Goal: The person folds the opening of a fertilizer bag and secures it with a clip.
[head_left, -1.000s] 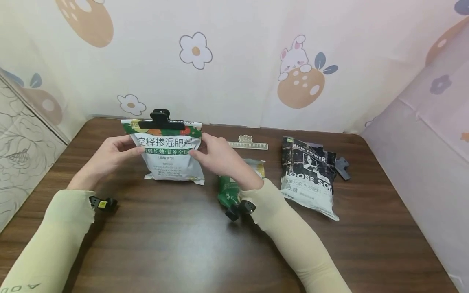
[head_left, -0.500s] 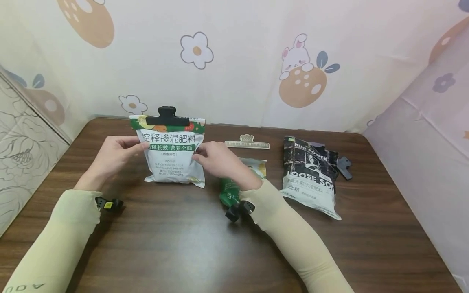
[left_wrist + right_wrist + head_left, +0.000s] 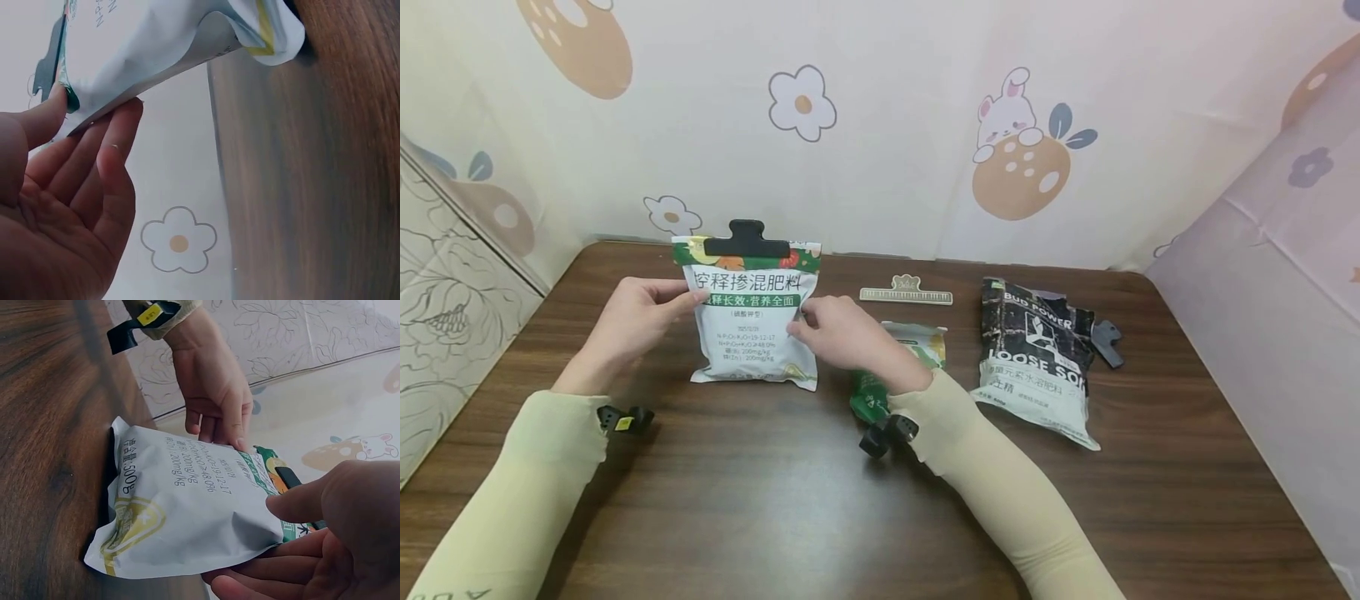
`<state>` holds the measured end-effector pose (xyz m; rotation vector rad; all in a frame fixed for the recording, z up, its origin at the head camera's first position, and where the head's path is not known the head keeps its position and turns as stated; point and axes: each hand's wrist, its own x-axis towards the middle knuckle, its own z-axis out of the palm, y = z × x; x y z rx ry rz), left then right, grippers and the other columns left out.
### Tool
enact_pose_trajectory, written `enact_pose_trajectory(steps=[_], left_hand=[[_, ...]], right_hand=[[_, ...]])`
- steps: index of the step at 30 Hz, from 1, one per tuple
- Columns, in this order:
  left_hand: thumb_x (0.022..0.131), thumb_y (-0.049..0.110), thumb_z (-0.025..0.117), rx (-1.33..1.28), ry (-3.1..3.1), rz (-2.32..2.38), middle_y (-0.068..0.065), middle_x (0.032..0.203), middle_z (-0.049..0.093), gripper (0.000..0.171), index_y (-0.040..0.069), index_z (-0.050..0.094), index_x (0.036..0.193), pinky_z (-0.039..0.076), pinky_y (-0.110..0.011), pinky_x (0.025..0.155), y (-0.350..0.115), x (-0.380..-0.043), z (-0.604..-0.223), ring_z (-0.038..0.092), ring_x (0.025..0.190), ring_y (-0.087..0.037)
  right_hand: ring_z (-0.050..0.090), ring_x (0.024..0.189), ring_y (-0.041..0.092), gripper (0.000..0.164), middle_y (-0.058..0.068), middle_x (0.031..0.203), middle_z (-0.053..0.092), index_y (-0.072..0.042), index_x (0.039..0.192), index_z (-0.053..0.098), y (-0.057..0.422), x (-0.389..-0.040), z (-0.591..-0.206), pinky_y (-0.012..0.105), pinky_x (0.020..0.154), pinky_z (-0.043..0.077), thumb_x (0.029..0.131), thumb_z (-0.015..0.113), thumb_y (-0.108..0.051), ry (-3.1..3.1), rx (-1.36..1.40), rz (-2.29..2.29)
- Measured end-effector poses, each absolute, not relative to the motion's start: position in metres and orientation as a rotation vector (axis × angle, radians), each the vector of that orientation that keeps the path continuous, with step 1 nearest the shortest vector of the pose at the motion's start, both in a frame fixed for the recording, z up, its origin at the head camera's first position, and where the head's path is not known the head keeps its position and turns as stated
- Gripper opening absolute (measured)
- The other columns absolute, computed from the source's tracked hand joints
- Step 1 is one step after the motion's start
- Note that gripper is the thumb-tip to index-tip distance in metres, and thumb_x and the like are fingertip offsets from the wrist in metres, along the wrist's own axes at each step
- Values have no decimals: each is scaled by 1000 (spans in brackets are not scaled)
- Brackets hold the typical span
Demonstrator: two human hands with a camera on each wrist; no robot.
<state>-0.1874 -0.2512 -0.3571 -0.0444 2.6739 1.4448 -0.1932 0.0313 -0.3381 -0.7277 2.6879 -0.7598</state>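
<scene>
A white fertilizer bag (image 3: 748,333) with a green top band stands upright at the table's left-centre. Across its folded top sits a black clip (image 3: 747,242). My left hand (image 3: 632,321) pinches the bag's left edge, thumb on the front. On the opposite edge my right hand (image 3: 842,333) pinches it likewise. Both wrist views show thumbs in front and fingers behind; in the right wrist view the bag (image 3: 187,500) has its bottom seam close to the wood. Part of the clip (image 3: 289,478) shows there behind the right thumb.
Behind my right wrist lies a green bag (image 3: 870,396), partly hidden. A pale ruler-like clip (image 3: 906,292) lies near the table's back edge. To the right is a black-and-white soil bag (image 3: 1033,367), with a dark grey clip (image 3: 1106,343) beside it. A patterned curtain (image 3: 887,167) backs the table.
The fertilizer bag, held in both hands, has shifted right and come slightly lower and nearer. Its front has straightened and its print shows more clearly. The other things lie still.
</scene>
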Motion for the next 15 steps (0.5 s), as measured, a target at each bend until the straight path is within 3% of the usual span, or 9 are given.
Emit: enact_pose_trajectory(steps=[5,12,15], left_hand=[[90,60,64,-53,2696,1400,-16,128,64,71,4,62,134,35,-47,91,-250,-186,-355,56,113,-32],[94,59,59,-15,2769,1273,-18,123,65,67,4,62,133,39,-42,82,-252,-187,-358,60,105,-31],[96,54,59,2,2771,1250,-19,121,65,64,4,59,135,44,-41,80,-253,-188,-358,65,100,-33]], right_hand=[[47,58,14,25,1,66,49,-10,102,64,28,-192,-342,27,56,37,103,56,-34,2690,-736,-733],[55,68,16,35,3,77,57,-6,119,61,23,-189,-347,27,59,41,102,56,-37,2671,-731,-647],[55,71,16,36,3,78,56,-7,119,61,21,-188,-348,27,60,41,102,56,-38,2644,-737,-634]])
